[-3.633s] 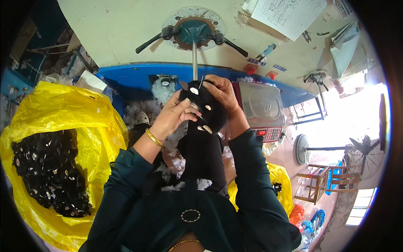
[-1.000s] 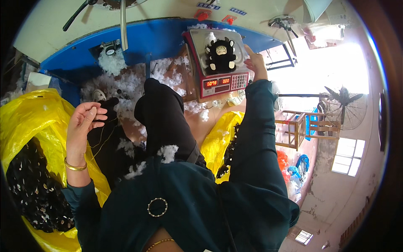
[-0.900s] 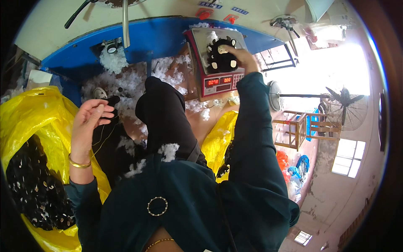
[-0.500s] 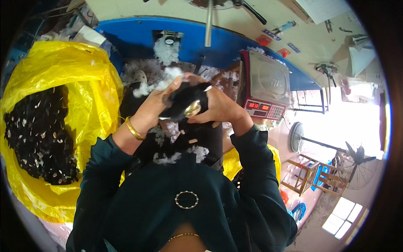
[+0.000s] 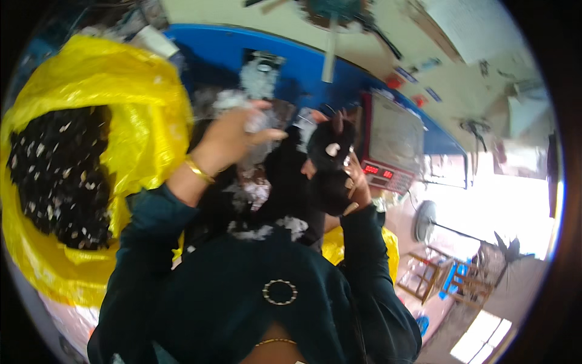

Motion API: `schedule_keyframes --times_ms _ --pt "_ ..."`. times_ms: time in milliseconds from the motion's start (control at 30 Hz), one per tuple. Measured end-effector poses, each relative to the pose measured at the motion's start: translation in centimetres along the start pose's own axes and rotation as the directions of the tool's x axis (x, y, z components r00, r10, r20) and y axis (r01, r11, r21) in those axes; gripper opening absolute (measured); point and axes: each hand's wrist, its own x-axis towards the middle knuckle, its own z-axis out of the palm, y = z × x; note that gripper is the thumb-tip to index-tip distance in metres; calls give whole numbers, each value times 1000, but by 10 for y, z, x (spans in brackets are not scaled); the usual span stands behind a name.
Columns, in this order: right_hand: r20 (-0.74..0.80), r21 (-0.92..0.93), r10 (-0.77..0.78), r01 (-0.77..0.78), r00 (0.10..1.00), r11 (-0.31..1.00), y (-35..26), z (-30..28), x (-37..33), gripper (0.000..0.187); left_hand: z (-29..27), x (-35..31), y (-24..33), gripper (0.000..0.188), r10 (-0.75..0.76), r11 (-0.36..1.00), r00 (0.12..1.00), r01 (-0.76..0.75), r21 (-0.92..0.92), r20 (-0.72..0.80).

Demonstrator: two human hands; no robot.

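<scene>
My right hand (image 5: 362,185) grips a black plush piece (image 5: 330,189) just in front of the scale. It is rounded in two lobes, with a pale patch and some light tan bits on it; motion blurs its details. The plush covers most of my right fingers. My left hand (image 5: 227,138) is raised apart from it, thumb and fingers spread, with a gold bangle at the wrist. White fluffy stuffing (image 5: 231,99) shows just beyond the left fingers. More stuffing (image 5: 294,227) lies on my lap.
A large yellow sack (image 5: 154,142) on the left holds many black pieces with pale spots. The red scale (image 5: 397,130) with a lit display stands to the right. A blue panel (image 5: 212,48) edges the workbench. A stand fan and wooden stools (image 5: 418,282) are farther right.
My hands have parted. The right one has carried the black plush piece rightward toward the scale, while the left has let go of it and spread its fingers. The whole view has shifted slightly.
</scene>
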Motion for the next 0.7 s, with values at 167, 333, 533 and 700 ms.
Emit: schedule_keyframes --times_ms 167,333,533,700 --pt "-158 -136 67 -89 985 987 50 -71 -65 42 20 -10 55 17 30 263 935 333 -905 353" --pt "-724 -562 152 -703 673 435 -32 -49 -129 56 -50 -65 -23 18 -54 965 966 -15 -263 -252" --pt "-796 -576 299 -810 527 -106 -37 -156 -348 48 -200 -190 -74 47 -687 245 488 853 461 -538" --pt "-708 -680 263 -733 655 -6 -27 -97 -195 46 -180 -273 -132 36 -715 134 558 701 700 -422"
